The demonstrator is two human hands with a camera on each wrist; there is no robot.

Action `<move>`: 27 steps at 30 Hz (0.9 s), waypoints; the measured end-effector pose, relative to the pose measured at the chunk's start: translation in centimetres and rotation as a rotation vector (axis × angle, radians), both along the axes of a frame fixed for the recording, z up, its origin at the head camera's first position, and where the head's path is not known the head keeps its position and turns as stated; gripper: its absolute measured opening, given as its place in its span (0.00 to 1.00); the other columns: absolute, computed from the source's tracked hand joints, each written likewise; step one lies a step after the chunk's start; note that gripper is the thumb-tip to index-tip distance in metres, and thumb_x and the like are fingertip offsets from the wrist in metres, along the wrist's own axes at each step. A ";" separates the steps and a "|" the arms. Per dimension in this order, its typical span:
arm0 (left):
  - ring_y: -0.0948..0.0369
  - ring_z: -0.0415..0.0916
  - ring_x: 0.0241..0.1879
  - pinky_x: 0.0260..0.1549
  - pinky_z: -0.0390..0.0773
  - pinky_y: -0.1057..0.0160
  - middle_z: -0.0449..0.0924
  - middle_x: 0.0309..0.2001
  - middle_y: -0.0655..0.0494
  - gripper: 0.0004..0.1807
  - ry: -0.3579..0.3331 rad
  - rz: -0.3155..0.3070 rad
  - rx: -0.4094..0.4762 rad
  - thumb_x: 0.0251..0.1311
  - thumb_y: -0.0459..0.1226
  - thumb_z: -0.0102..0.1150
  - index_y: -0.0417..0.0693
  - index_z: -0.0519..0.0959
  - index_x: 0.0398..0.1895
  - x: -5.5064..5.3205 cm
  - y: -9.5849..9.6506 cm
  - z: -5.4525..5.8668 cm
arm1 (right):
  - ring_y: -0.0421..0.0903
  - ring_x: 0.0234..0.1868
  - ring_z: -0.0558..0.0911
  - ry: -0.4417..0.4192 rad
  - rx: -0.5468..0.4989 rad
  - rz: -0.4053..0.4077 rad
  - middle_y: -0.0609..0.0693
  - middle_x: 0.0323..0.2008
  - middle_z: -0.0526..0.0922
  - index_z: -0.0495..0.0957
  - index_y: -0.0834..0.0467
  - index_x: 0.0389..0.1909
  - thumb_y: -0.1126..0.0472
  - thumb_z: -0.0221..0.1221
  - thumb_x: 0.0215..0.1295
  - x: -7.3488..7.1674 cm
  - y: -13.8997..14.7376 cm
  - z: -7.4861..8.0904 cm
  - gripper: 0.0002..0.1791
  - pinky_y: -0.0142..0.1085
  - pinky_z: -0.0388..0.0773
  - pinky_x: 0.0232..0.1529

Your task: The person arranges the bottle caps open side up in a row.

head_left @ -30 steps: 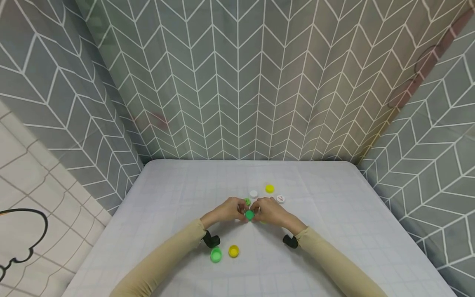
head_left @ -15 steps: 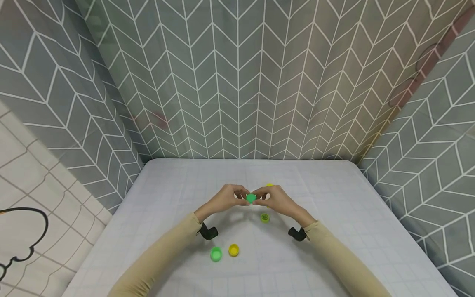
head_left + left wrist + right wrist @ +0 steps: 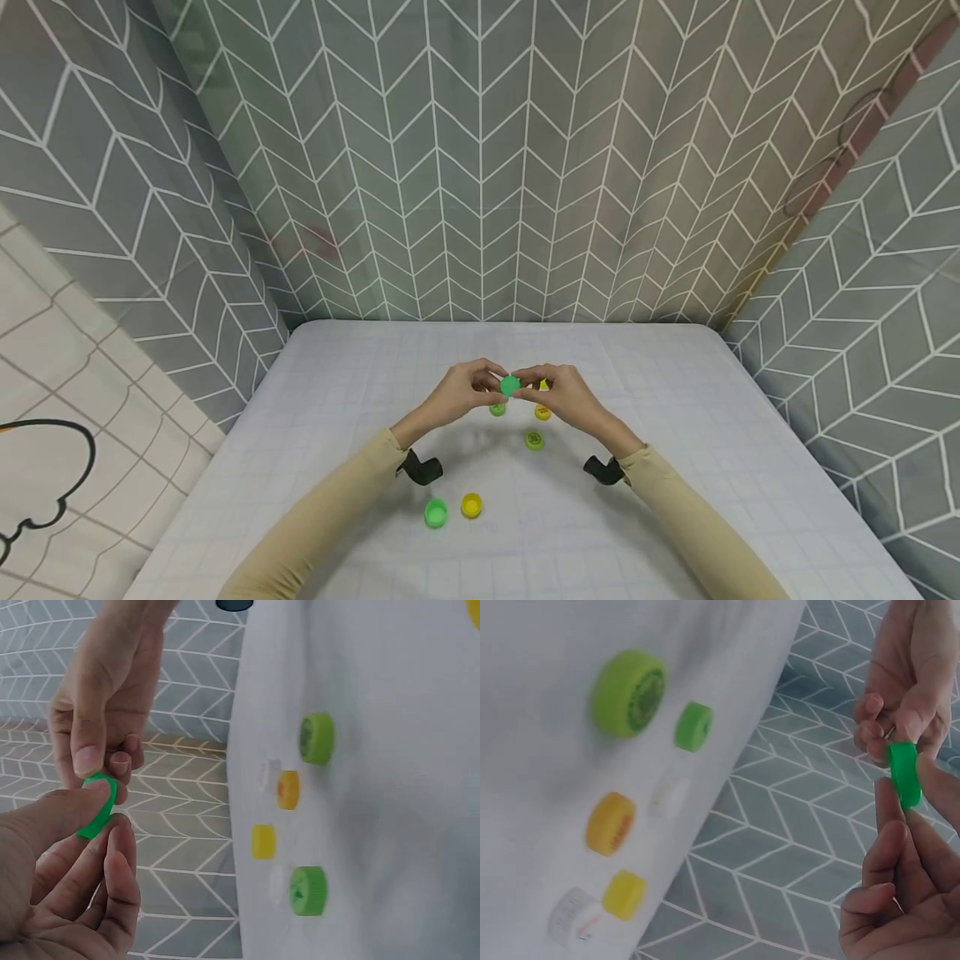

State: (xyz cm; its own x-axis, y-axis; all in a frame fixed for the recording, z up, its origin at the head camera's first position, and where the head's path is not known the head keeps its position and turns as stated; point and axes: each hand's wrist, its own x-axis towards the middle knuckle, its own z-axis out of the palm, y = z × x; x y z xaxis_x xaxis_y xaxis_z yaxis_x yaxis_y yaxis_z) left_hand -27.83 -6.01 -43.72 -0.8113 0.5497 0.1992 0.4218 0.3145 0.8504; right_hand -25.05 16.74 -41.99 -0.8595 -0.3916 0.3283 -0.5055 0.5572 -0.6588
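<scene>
A green bottle cap (image 3: 510, 385) is held up above the table between both hands. My left hand (image 3: 453, 398) pinches it from the left, and my right hand (image 3: 568, 398) grips its right side. In the left wrist view the cap (image 3: 99, 806) is tilted, with the left thumb across it and the right fingertips at its upper end. From the right wrist the cap (image 3: 905, 774) appears edge-on between the fingers of both hands. Below the hands lie a lime green cap (image 3: 533, 440), an orange-yellow cap (image 3: 542, 412) and another green cap (image 3: 497, 409).
A light green cap (image 3: 436, 513) and a yellow cap (image 3: 471, 505) lie hollow side up near the left forearm. Another yellow cap (image 3: 625, 895) and a white cap (image 3: 575, 919) are farther back. Patterned curtains (image 3: 480, 167) enclose the white-covered table (image 3: 360, 358).
Both hands have lifted the green cap and moved it away from the body, from low over the table to higher up. The lime green cap beneath has come into view.
</scene>
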 end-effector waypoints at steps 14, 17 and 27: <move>0.62 0.81 0.40 0.42 0.81 0.63 0.84 0.39 0.57 0.12 0.040 -0.005 0.065 0.57 0.43 0.67 0.52 0.82 0.43 0.7 -0.5 1.2 | 0.37 0.33 0.76 0.092 -0.036 -0.043 0.38 0.37 0.86 0.85 0.47 0.42 0.52 0.67 0.58 1.0 -0.3 0.8 0.11 0.31 0.70 0.31; 0.62 0.82 0.40 0.42 0.81 0.62 0.84 0.39 0.58 0.11 0.040 -0.030 0.077 0.57 0.44 0.67 0.52 0.83 0.41 1.0 -0.5 1.6 | 0.36 0.30 0.76 0.120 -0.055 -0.029 0.37 0.35 0.86 0.84 0.46 0.42 0.53 0.67 0.59 1.3 -0.2 1.1 0.10 0.31 0.70 0.29; 0.58 0.82 0.37 0.47 0.81 0.56 0.85 0.39 0.55 0.12 -0.073 -0.049 0.103 0.60 0.47 0.64 0.52 0.83 0.42 1.8 -0.6 2.2 | 0.35 0.27 0.75 0.159 -0.041 0.004 0.40 0.36 0.87 0.84 0.48 0.43 0.56 0.66 0.60 1.8 -0.2 1.6 0.10 0.33 0.71 0.30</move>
State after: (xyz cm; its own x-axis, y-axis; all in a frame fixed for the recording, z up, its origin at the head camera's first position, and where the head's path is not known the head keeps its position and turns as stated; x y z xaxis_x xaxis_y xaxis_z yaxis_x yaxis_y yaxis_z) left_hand -26.04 -6.61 -41.55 -0.7982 0.5687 0.1984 0.3707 0.2041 0.9061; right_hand -23.24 16.57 -40.43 -0.7940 -0.3783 0.4758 -0.6072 0.5295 -0.5923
